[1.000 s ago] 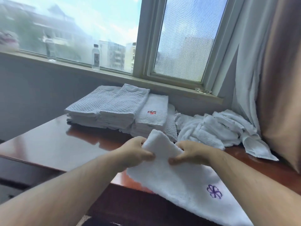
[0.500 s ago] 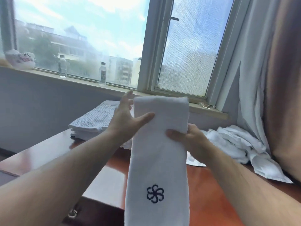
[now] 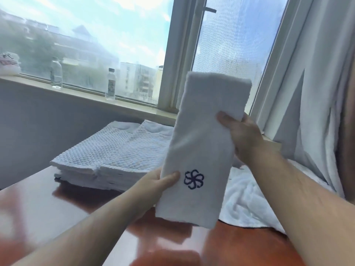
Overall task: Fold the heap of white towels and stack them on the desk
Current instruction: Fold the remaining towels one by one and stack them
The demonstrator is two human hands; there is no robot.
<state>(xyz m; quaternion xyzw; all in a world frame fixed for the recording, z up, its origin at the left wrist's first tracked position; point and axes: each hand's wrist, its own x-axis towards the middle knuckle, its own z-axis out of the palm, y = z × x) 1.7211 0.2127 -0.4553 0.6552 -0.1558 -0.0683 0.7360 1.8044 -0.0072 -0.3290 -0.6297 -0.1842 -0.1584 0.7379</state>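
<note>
Towel (image 3: pixel 199 146) upright above the surface (image 3: pixel 48 217). Left hand (image 3: pixel 153 186) had dropped from top to pinch its 7 o'clock edge; right hand (image 3: pixel 242 137) pinched at 2 o'clock. Halving fold looked next.

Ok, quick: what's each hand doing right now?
Left hand: pinches the folded towel low on its left edge.
Right hand: grips the same towel's right edge, higher up.

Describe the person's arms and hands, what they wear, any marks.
Both arms are bare: no sleeve shows on the left forearm or the right forearm. The left hand and right hand are ungloved; no watch, bracelet or ring shows on the parts in view.
</note>
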